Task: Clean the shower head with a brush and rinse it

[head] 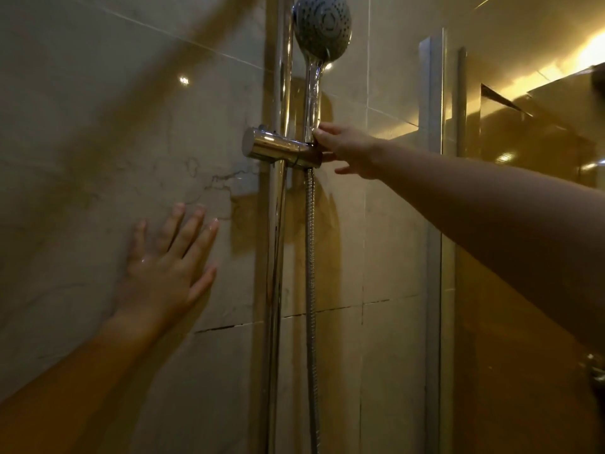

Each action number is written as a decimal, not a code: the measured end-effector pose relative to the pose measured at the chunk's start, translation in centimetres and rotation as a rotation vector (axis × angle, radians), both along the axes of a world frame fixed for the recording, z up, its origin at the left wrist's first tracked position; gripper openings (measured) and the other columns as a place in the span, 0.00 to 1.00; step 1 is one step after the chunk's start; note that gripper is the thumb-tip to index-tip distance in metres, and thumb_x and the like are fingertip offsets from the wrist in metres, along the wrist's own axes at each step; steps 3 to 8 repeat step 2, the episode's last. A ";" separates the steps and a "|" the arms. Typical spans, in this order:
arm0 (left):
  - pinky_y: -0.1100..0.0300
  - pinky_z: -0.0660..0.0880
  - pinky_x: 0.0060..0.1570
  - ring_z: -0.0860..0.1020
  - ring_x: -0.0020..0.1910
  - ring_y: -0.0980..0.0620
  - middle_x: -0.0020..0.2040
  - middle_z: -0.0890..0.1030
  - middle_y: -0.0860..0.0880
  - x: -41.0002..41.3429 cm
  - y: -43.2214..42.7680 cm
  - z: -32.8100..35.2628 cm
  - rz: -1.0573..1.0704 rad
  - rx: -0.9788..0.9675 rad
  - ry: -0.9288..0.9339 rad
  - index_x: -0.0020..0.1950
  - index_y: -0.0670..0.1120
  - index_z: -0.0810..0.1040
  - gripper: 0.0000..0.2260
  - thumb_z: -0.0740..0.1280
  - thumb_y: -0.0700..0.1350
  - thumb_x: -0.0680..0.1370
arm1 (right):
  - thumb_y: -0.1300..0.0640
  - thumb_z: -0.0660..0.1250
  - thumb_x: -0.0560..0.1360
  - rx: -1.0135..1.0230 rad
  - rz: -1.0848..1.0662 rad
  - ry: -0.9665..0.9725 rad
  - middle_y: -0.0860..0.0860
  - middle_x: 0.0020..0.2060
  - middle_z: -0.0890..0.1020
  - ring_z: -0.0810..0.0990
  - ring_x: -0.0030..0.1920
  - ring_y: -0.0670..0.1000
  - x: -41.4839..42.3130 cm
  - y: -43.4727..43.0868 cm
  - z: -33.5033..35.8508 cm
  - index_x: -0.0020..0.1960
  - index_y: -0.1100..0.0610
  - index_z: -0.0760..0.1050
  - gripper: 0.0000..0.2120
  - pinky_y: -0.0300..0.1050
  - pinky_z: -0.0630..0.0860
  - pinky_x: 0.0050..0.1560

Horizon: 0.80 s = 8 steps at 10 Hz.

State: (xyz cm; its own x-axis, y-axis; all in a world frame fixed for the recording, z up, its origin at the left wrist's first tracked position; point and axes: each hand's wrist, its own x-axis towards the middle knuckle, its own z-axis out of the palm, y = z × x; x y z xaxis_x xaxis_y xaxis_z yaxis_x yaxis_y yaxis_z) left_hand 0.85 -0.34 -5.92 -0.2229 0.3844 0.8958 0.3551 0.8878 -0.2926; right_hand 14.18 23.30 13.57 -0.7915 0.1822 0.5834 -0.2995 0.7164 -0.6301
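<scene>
A round grey shower head [322, 26], its face dotted with nozzle holes, is seen at the top of the view, carried on a long chrome handle [312, 96]. The handle is seated upright in a chrome cylindrical holder [278, 147] that is clamped to a vertical chrome rail [278, 77]. A ribbed metal hose [311, 257] hangs straight down from the underside of the holder.

The right hand [350, 149] is reached in from the right and is placed at the lowest part of the handle, just above the holder. The handle is pinched between the thumb and forefinger, while the remaining fingers are left loosely extended below, beside the holder's end. The shower head itself is well above this hand and is not touched by it.

The left hand [167, 267] is laid flat against the beige marbled tile wall [98, 126], lower and to the left of the rail, with the fingers straight and spread. Nothing is held in it, and wet glints are seen on its back. The shower head is far up and to the right of it.

A metal-framed glass panel [432, 158] is seen at the right.
</scene>
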 end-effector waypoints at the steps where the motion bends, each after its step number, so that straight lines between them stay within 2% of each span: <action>1: 0.42 0.44 0.72 0.46 0.77 0.49 0.78 0.53 0.48 -0.1 -0.2 0.0 -0.045 0.017 0.024 0.77 0.49 0.54 0.30 0.48 0.59 0.76 | 0.52 0.54 0.83 0.081 -0.042 0.050 0.50 0.52 0.78 0.76 0.52 0.48 0.5 0.4 -1.6 0.66 0.56 0.70 0.15 0.48 0.72 0.59; 2: 0.44 0.39 0.72 0.47 0.77 0.49 0.78 0.53 0.48 0.1 0.1 -0.1 -0.069 0.043 0.014 0.77 0.50 0.54 0.30 0.48 0.59 0.76 | 0.55 0.57 0.81 0.022 -0.169 0.263 0.53 0.53 0.80 0.77 0.49 0.48 1.1 1.5 -5.5 0.64 0.57 0.71 0.13 0.37 0.71 0.42; 8: 0.44 0.39 0.72 0.47 0.77 0.49 0.78 0.53 0.48 0.1 0.1 -0.1 -0.069 0.043 0.014 0.77 0.50 0.54 0.30 0.48 0.59 0.76 | 0.55 0.57 0.81 0.022 -0.169 0.263 0.53 0.53 0.80 0.77 0.49 0.48 1.1 1.5 -5.5 0.64 0.57 0.71 0.13 0.37 0.71 0.42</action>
